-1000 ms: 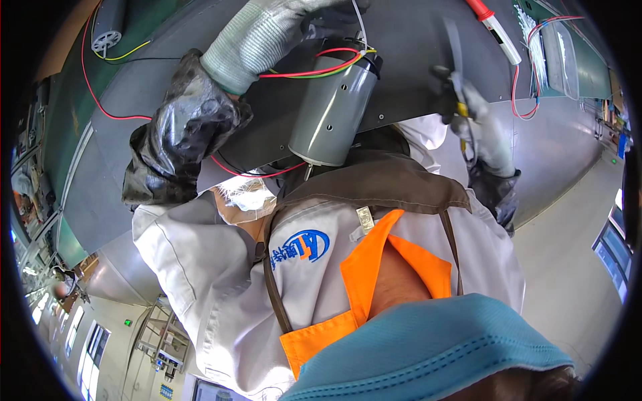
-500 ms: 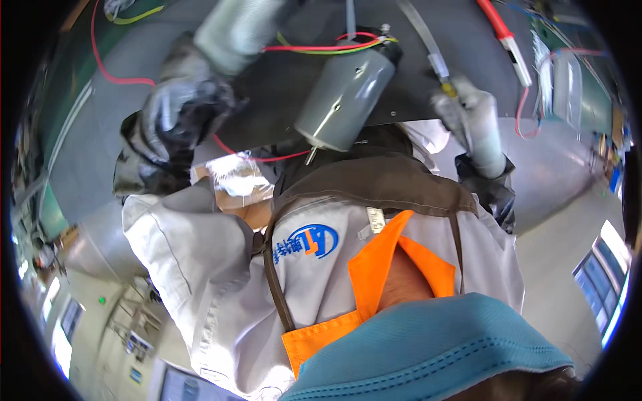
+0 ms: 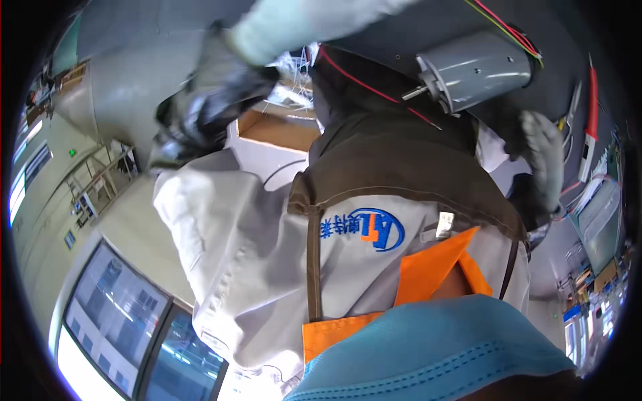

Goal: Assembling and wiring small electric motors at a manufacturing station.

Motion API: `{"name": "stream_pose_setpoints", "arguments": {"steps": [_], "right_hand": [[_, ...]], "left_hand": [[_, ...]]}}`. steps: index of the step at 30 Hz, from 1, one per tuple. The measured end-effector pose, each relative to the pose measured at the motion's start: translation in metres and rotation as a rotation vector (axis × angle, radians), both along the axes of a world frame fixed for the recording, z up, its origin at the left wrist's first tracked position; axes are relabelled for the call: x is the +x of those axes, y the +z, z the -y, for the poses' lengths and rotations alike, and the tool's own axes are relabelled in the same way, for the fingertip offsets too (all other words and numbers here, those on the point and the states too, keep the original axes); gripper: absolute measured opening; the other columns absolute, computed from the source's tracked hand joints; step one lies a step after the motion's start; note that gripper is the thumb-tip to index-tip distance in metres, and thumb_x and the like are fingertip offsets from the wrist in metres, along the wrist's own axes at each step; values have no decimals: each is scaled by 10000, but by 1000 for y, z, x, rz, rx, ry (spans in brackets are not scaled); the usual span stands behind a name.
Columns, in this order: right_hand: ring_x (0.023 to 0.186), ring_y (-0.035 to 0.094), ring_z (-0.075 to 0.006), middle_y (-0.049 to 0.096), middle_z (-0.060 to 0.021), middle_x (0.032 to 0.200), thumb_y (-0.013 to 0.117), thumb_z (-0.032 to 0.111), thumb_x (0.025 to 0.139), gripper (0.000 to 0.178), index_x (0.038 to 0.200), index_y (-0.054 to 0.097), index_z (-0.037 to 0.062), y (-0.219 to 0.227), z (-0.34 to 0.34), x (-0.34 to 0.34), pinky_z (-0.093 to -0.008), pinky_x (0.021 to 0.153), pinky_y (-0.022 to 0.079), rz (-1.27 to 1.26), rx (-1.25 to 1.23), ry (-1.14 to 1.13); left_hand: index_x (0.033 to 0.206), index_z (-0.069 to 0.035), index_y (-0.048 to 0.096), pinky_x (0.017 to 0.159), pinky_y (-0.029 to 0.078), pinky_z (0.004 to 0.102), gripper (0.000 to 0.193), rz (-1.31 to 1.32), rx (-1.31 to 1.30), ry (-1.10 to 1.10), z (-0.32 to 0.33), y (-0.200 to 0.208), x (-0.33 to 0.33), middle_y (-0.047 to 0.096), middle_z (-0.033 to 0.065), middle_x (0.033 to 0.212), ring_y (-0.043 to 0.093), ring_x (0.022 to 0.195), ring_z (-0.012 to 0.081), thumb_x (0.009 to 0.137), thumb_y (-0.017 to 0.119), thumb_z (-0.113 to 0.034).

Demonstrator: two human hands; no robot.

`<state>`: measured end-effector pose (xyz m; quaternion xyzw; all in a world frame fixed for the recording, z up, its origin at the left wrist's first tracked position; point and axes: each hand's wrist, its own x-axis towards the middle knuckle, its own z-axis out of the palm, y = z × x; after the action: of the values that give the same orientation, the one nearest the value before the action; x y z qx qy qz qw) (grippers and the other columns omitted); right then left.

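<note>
A grey cylindrical motor (image 3: 478, 70) with a metal shaft lies on the dark work surface, with red and yellow-green wires at its far end. My left hand (image 3: 321, 23), in a pale glove and dark sleeve cover, reaches across the top of the view, left of the motor; its fingers are smeared and partly cut off. Just right of the motor is my gloved right hand (image 3: 545, 150), fingers loosely stretched, with nothing seen in them. A thin tool with a yellow part (image 3: 566, 122) is beside that hand. In front of my apron runs a loose red wire (image 3: 371, 88).
A red-handled tool with a pale end (image 3: 590, 127) lies at the far right, near clear plastic bags (image 3: 598, 180). Below my left forearm stands an open cardboard box (image 3: 277, 131) with clear plastic at it. A large window (image 3: 114, 307) is at lower left.
The view has swung, so the motor appears farther right. My left hand has reached rightward across the top. My right hand, earlier at the yellow-banded tool, is now beside it.
</note>
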<state>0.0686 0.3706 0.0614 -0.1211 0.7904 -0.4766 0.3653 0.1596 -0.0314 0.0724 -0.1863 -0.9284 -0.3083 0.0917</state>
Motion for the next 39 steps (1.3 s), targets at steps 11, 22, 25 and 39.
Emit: {"name": "stream_pose_setpoints", "arguments": {"steps": [11,22,25,39], "right_hand": [[807,695,-122,706,-77,994,744,312,941,445,1162,639,-59,-9,74,51,-247,645,566,449,-401,-291],[788,607,-123,674,-34,906,628,239,989,358,1242,629,-15,12,144,-174,-295,702,502,-232,-690,-444],[851,617,-98,679,-27,952,618,178,1018,351,1317,602,-4,12,65,-122,-263,759,524,-736,-234,-235],[708,703,-121,714,-85,862,718,194,934,296,1156,684,2,56,-32,-116,-286,559,577,-447,-251,-598]], "left_hand": [[1465,52,420,1023,472,518,678,109,260,24,-92,-26,8,476,344,1394,540,1238,512,880,582,-251],[1244,63,592,878,531,484,598,175,548,559,-32,-71,-364,699,279,1072,687,982,402,1021,475,-479],[1081,-43,643,593,469,271,341,605,854,173,-74,-31,-318,688,63,910,653,723,141,1012,552,-364],[986,-73,553,504,416,262,207,933,1364,60,-81,-36,-19,576,44,808,540,626,127,1010,628,-264]]}}
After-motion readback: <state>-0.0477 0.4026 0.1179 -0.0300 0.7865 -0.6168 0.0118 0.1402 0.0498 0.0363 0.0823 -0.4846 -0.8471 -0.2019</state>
